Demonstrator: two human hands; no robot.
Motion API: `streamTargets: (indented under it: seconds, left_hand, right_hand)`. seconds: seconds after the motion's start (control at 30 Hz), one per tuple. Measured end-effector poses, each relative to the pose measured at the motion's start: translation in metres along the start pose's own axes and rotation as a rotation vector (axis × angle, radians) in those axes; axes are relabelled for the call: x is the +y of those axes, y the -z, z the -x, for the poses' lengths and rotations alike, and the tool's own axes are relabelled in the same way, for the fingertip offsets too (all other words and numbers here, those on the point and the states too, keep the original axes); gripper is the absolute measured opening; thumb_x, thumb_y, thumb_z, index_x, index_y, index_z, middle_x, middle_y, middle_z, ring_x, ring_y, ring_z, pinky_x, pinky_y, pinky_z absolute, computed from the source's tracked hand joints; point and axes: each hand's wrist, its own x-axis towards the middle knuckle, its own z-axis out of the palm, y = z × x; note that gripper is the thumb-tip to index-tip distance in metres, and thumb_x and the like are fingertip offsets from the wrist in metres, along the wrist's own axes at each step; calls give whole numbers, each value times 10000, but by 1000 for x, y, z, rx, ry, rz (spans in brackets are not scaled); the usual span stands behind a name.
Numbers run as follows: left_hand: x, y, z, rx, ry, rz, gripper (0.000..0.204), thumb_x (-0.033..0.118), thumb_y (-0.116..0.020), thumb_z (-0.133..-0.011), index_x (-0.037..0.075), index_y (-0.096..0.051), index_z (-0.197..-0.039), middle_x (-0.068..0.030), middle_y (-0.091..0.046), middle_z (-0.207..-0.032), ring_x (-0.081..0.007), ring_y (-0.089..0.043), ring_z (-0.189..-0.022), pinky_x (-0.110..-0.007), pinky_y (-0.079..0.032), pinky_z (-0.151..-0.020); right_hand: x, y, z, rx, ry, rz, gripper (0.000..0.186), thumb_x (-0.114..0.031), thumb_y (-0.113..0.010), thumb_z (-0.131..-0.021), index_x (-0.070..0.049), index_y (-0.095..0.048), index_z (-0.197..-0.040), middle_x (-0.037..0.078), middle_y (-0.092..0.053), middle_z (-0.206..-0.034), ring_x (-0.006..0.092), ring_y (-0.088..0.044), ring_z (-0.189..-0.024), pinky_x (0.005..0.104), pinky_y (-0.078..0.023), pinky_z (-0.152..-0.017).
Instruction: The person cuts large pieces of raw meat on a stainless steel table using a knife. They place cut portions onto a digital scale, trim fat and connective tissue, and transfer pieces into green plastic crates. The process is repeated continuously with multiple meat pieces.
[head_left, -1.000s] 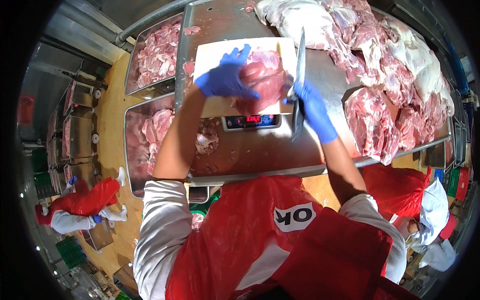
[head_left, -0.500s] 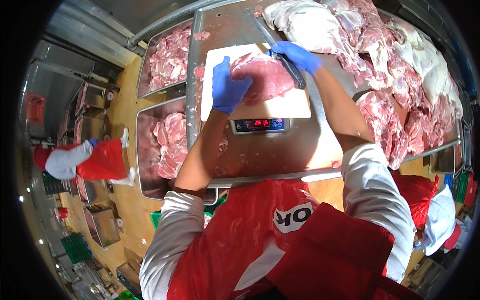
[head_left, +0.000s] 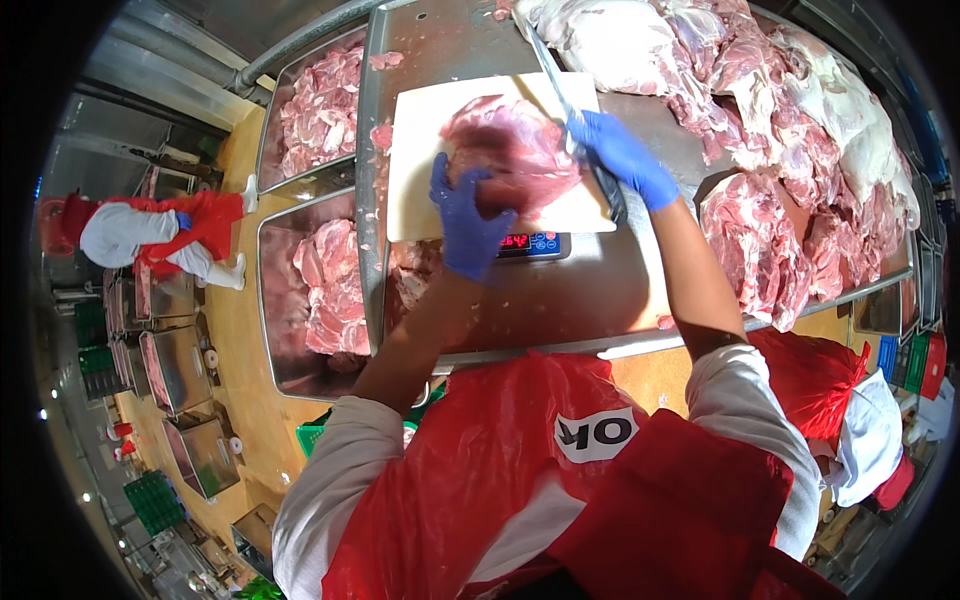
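a steel desk stands over a yellow floor; a co-worker in a red apron is at the left. on the desk, a scale sits partly beneath a white board carrying the meat piece. the left hand, fingers spread and curved over the meat's near left edge, partly hides the scale; the right hand's fingers grip a knife. large cuts heap rightward. two steel trays at left hold meat pieces.

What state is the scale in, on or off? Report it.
On: red digits glow on the scale, partly hidden behind the left hand.
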Motion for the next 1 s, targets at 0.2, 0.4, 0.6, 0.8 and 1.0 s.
streamTargets:
  seconds: [0.2,0.4,0.6,0.8,1.0]
  left_hand:
    - [-70,42,-76,-179,-141,-150,565,49,-721,-629,65,-588,-1179,-279,-469,-1367,-396,-456,-1294,-504,-347,-1128]
    - [-67,14,-87,72,570,969,760,-19,-516,-817,37,-301,-1544,-112,-498,-1405,-256,-490,-1268,-365,-378,-1113]
    - [-109,-9,-122,-122,-212,53,705,264,-593,-891,-40,-376,-1489,-242,-411,-1515,-394,-366,-1386,-392,-284,-1178]
    - [-72,1,-183,-694,52,-75,772,521,-592,-918,109,-381,-1536,-252,-325,-1573,-383,-238,-1483,-437,-213,-1220]
    - [0,8,-205,-1020,-60,-595,1046,696,-734,-650,137,-455,-1489,-262,-418,-1505,-424,-395,-1390,-490,-357,-1142]
  right_hand:
    - [-11,28,-105,-87,-13,-182,345,-319,-569,-1021,2,-654,-1116,-3,-635,-853,84,-555,-747,230,-487,-729]
    - [-25,4,-85,-77,-140,-227,288,-306,-571,-1015,-35,-663,-1048,-8,-610,-827,72,-535,-675,230,-496,-599]
    - [-29,-25,-54,-112,-21,115,395,-328,-554,-1036,4,-615,-1239,9,-624,-989,98,-556,-856,257,-494,-798]
    - [-9,-28,-19,-29,-82,-138,469,-346,-551,-1038,26,-567,-1323,51,-648,-1029,111,-584,-847,273,-521,-793]
    - [-9,-54,24,141,-121,-467,277,-288,-513,-1059,-25,-579,-1002,141,-661,-1094,176,-661,-886,317,-565,-730]
